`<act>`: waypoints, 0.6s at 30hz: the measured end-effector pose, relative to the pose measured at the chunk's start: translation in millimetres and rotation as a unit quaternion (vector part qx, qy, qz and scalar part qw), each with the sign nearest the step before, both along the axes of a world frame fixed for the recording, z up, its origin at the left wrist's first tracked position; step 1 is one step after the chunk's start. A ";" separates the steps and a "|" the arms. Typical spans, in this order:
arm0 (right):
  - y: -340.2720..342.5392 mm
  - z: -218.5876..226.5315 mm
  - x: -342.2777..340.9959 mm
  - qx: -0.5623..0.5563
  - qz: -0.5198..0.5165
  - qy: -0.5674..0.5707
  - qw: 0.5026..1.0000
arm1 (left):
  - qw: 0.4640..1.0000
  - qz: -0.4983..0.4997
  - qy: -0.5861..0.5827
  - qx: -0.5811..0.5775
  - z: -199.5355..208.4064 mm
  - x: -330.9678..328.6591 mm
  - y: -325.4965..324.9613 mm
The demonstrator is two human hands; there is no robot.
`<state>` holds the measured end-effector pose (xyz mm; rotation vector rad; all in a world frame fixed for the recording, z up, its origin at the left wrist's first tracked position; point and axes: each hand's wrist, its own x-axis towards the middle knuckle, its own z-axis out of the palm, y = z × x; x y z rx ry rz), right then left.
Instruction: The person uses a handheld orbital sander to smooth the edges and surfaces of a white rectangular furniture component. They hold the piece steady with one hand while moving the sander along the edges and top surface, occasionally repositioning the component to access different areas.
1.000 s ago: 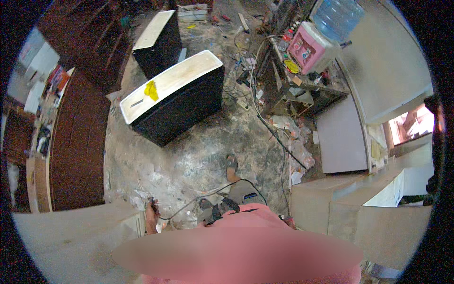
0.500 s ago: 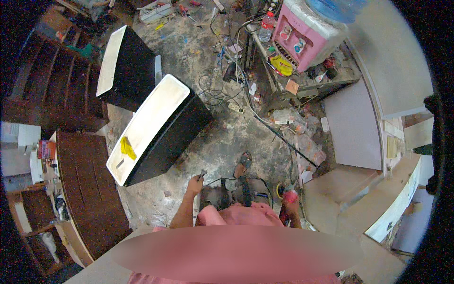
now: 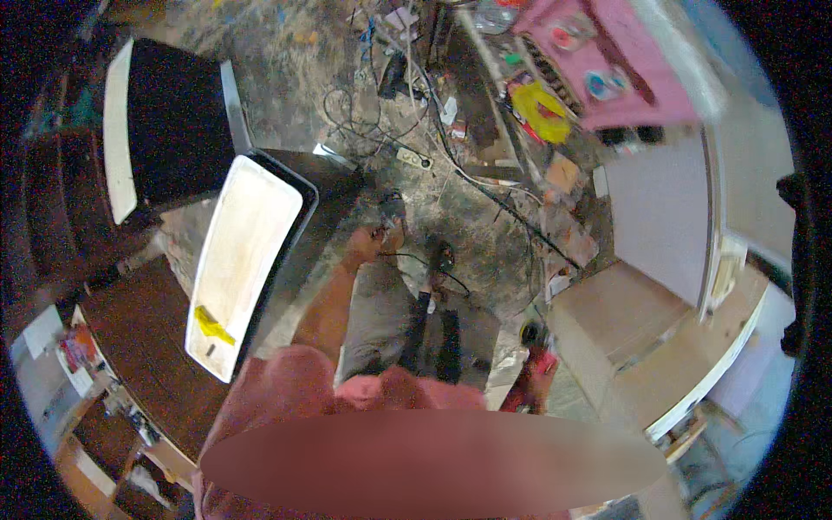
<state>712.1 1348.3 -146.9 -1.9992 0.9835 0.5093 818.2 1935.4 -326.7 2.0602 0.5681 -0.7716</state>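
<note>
Left hand just beside black cabinet edge, gripping cable.

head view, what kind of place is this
Probably a cluttered home repair workshop: tangled black cables on a stained concrete floor, two black boxes with white panels, and a littered workbench.

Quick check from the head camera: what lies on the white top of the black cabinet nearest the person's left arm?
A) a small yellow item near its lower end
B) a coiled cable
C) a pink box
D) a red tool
A: a small yellow item lies near the lower end of the cabinet's white top, just left of the left hand and its outstretched arm.
</note>
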 end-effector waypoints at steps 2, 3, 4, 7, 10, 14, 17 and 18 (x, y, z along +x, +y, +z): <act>-3.2 0.3 -21.5 -0.072 0.100 -0.015 0.992 | 0.999 0.018 -0.023 0.022 -39.7 26.1 5.1; -3.4 1.1 -28.1 -0.059 0.116 -0.021 0.991 | 0.999 0.020 -0.021 0.041 -66.3 43.2 10.3; -3.1 0.9 -29.6 -0.043 0.136 0.012 0.990 | 0.996 0.010 -0.001 0.094 -97.2 62.0 17.3; 3.0 -5.1 -19.7 0.000 0.067 0.172 0.983 | 0.993 0.018 -0.041 0.106 -201.1 108.4 37.2; 12.5 -32.6 2.0 0.048 0.081 0.235 0.967 | 0.985 -0.002 -0.073 0.159 -305.7 138.8 52.3; 19.9 -78.7 15.7 0.085 0.003 0.254 0.963 | 0.983 -0.059 -0.094 0.145 -405.9 159.6 54.8; 12.4 -109.6 20.7 0.100 -0.097 0.297 0.945 | 0.988 0.083 -0.099 0.085 -448.1 165.0 40.7; 11.1 -118.5 21.6 0.085 -0.117 0.312 0.939 | 0.988 0.084 -0.083 0.099 -457.3 167.5 38.7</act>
